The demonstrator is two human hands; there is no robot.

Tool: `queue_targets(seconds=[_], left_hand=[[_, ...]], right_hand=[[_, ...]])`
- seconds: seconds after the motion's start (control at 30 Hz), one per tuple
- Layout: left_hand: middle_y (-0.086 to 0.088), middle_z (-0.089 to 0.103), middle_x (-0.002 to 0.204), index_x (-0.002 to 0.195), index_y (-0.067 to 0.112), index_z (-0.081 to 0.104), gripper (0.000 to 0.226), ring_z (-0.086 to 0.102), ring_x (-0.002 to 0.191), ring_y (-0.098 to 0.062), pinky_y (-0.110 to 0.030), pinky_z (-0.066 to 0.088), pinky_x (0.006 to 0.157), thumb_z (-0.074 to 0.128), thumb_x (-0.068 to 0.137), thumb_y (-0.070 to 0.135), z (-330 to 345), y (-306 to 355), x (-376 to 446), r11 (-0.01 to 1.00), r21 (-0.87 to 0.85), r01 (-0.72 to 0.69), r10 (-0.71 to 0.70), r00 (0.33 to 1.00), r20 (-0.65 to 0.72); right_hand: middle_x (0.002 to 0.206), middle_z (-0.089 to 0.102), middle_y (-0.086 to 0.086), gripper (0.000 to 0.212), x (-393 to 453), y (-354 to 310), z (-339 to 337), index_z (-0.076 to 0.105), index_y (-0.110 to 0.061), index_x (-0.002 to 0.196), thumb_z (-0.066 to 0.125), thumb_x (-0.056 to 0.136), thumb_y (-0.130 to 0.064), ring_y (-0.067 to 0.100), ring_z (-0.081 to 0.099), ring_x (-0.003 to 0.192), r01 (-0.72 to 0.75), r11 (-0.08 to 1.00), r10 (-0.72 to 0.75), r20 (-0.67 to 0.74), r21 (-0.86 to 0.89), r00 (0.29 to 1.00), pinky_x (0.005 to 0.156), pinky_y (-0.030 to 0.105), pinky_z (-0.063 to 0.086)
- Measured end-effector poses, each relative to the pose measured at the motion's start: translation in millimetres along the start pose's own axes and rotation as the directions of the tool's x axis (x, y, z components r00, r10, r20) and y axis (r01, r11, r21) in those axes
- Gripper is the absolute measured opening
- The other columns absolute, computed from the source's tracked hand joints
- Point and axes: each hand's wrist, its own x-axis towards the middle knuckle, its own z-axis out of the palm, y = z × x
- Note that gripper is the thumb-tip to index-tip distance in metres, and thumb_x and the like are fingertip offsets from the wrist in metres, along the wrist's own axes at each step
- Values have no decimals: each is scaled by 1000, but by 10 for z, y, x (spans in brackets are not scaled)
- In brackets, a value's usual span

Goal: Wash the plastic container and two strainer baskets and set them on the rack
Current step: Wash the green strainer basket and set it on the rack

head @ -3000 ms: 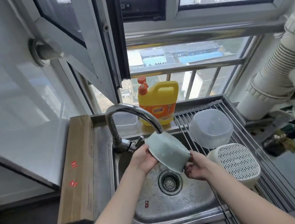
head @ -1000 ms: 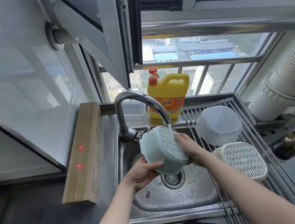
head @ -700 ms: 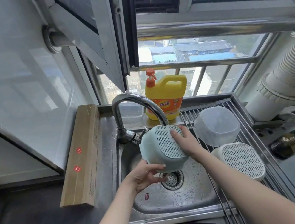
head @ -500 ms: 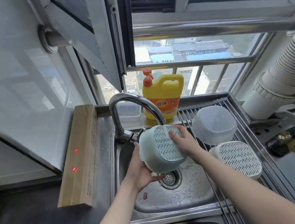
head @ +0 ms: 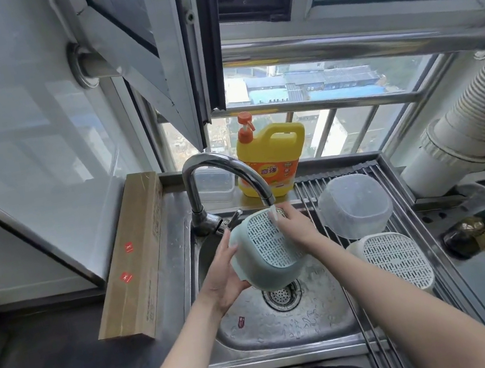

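Two hands hold green basket (head: 268, 252) over sink (head: 291, 321), under tap (head: 221, 184). Left hand (head: 224, 279) cups its side, fingers curled round rim. Right hand (head: 295, 226) lies flat on holed bottom, fingers spread. Best way: turn basket slowly, rub every hole under water. Container (head: 356, 209) and white basket (head: 393, 257) sit upside down on rack (head: 403, 220). Basket's inside hidden. Water stream hard to see.

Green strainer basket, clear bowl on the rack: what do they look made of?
The pale green slotted strainer basket looks like matte moulded plastic: opaque, with even rows of slots. The translucent upturned container looks like frosted plastic: cloudy, rack bars faintly visible through it.
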Motion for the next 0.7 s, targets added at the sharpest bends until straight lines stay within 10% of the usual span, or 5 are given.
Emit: queue_targets(seconds=[0.2,0.43,0.57,0.7], left_hand=[[-14,68,110,119,23,58,53,61,99,-33,-41,53,72,39,89,62,-31,-16,-29,990,-137,31,-46,993,-107],[-13,66,118,123,10,59,81,61,110,-30,-45,55,79,62,67,68,-6,-163,-16,965,264,-5,9,1000,-17],[-1,71,89,101,10,65,40,62,85,-18,-25,50,65,45,92,44,119,-146,-53,839,544,-11,-20,999,51],[-2,66,113,126,23,49,31,59,109,-19,-34,50,90,52,96,14,140,-236,-72,837,542,76,-173,976,131]], right_hand=[[131,57,1,53,-6,-56,87,50,-22,133,47,88,-51,24,53,119,36,994,-44,80,102,996,102,47,39],[136,56,8,45,67,-33,79,62,-11,126,32,102,-36,25,51,122,-55,987,63,-47,152,997,100,34,39],[109,67,7,31,88,115,25,68,-7,112,46,97,-24,14,59,89,-41,964,87,-165,262,983,65,11,42],[74,67,-4,23,63,94,-43,72,-15,70,55,86,-17,19,58,78,-12,943,93,-228,331,969,77,35,45]])
